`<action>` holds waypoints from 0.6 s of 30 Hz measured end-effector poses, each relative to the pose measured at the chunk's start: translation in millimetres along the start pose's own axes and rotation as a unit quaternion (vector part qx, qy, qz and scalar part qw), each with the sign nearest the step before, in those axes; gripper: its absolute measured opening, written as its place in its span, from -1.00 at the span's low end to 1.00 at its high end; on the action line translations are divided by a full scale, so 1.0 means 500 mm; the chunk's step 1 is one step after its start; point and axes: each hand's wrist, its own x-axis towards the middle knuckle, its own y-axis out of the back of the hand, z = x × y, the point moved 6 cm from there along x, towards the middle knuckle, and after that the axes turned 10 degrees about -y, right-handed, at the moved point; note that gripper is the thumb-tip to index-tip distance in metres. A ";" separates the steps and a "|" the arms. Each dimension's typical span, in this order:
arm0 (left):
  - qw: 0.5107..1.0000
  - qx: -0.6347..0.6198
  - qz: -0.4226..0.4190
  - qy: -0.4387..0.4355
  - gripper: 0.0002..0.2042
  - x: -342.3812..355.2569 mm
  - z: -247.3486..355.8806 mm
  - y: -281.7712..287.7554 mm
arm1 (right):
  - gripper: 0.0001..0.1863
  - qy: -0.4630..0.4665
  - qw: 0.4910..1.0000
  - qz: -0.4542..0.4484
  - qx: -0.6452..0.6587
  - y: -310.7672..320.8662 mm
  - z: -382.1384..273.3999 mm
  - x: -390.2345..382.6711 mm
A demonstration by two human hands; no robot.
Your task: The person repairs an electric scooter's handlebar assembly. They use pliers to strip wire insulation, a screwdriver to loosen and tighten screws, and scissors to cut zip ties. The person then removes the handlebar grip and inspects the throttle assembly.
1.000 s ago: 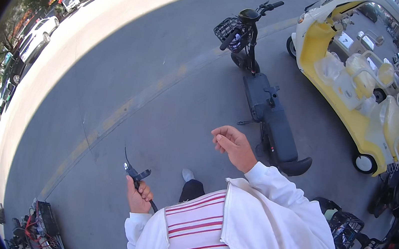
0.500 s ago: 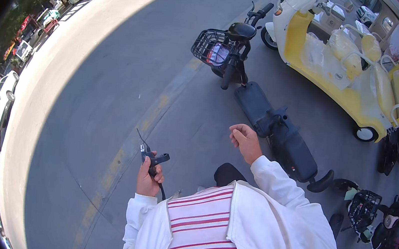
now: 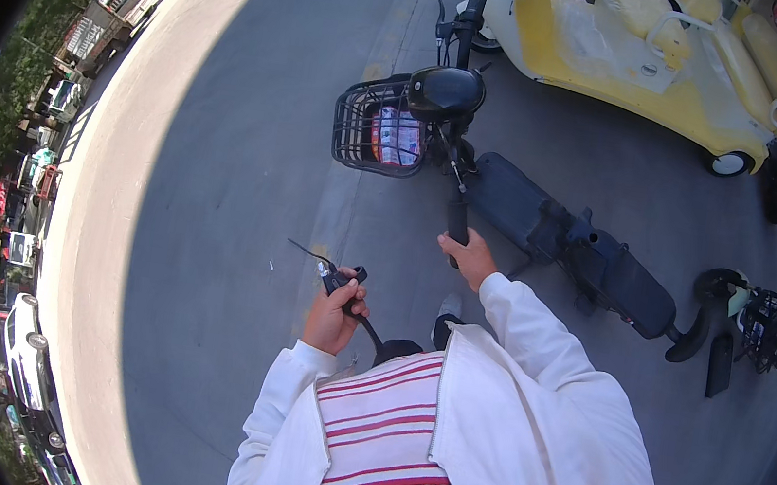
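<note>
In my left hand (image 3: 331,319) is a black brake lever (image 3: 340,281) with a silver fitting. A thin black cable sticks out past its far end, and a thicker black cable trails back toward my body. My right hand (image 3: 469,256) closes around the near end of a black handlebar grip (image 3: 458,217). That grip belongs to a black electric scooter (image 3: 523,192) standing ahead and to the right. On its front hangs a black wire basket (image 3: 352,130), holding a printed package (image 3: 397,136) in red, white and purple.
A yellow and white three-wheeled vehicle (image 3: 615,91) with plastic-covered seats stands at the far right. Another small scooter (image 3: 765,326) with a basket is at the right. Shaded pavement (image 3: 232,163) meets a sunlit strip, with parked cars (image 3: 30,343) along the left.
My right hand, held bare above the pavement before, has closed on the scooter's handlebar grip. The scooter now appears nearer. The brake lever stays in my left hand, turned somewhat.
</note>
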 end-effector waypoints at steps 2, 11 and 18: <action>1.000 0.026 0.003 0.004 -0.86 0.091 0.002 -0.021 | -0.67 -0.030 0.992 -0.048 0.110 0.011 -0.007 0.024; 0.964 0.141 -0.109 0.197 -0.79 0.418 -0.093 -0.233 | -0.75 -0.093 0.969 -0.120 0.192 0.035 -0.022 0.028; 0.936 0.064 -0.236 0.254 -0.65 0.444 -0.133 -0.303 | -0.70 0.030 0.980 0.197 -0.008 0.012 -0.039 0.022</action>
